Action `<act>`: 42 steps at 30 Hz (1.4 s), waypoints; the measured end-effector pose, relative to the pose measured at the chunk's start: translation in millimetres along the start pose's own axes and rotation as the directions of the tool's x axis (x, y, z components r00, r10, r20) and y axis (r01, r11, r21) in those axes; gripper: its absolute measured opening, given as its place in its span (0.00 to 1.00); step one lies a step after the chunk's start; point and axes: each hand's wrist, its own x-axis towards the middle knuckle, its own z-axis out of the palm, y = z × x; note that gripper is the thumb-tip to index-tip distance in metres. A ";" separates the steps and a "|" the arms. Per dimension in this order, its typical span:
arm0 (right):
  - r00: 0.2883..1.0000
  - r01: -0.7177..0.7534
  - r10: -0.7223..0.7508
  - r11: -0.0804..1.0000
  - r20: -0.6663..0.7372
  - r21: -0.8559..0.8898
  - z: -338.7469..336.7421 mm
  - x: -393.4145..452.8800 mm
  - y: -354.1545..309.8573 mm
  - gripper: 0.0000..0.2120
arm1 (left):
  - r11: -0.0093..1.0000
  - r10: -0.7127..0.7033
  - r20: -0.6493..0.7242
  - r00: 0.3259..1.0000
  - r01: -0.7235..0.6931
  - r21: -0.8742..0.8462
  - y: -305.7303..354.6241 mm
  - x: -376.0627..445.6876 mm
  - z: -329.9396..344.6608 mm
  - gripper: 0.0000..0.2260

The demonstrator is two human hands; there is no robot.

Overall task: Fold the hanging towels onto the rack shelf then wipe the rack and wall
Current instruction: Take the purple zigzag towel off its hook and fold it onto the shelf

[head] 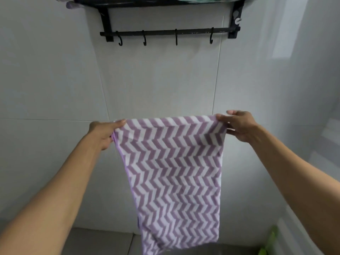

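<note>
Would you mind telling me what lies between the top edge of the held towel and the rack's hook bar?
In the head view, only bare grey wall tile separates the towel from the hook bar.

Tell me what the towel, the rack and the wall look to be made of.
Towel: soft woven cloth, matte; it drapes limp. Rack: probably metal, black matte coat; thin rigid bar and hooks. Wall: likely glazed tile; large glossy panels with grout lines.
</note>
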 end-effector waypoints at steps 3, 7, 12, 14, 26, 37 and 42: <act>0.998 0.044 -0.045 0.999 -0.038 -0.019 -2.7 4.0 -18.2 0.20 | 0.993 0.081 -0.031 0.996 -0.084 -0.082 16.4 -6.4 15.4 0.36; 0.995 0.078 -0.083 0.990 -0.045 -0.113 -7.3 3.3 -36.3 0.05 | 0.987 0.156 0.056 0.986 -0.153 -0.049 29.5 -7.9 24.7 0.26; 0.988 0.133 -0.141 0.984 -0.058 -0.121 -10.3 -0.4 -44.4 0.06 | 0.974 0.219 -0.023 0.975 -0.220 -0.044 28.0 -8.8 27.8 0.23; 0.987 0.133 -0.143 0.982 -0.070 -0.133 -10.7 -1.5 -44.1 0.06 | 0.978 0.200 0.069 0.977 -0.203 0.043 18.4 -12.9 28.4 0.25; 0.989 0.080 -0.099 0.983 -0.109 -0.166 -28.1 -9.3 -30.1 0.05 | 0.989 0.143 -0.046 0.989 -0.141 0.041 9.1 -13.8 42.4 0.12; 0.998 0.017 -0.034 0.938 -0.044 -0.345 -37.8 -2.9 -16.9 0.12 | 0.948 0.083 0.144 0.986 -0.123 0.292 4.6 -14.5 36.5 0.23; 0.994 0.035 -0.082 0.874 -0.075 -0.484 -37.5 5.2 -11.0 0.10 | 0.928 0.113 0.109 0.988 -0.144 0.344 1.0 -13.8 33.5 0.23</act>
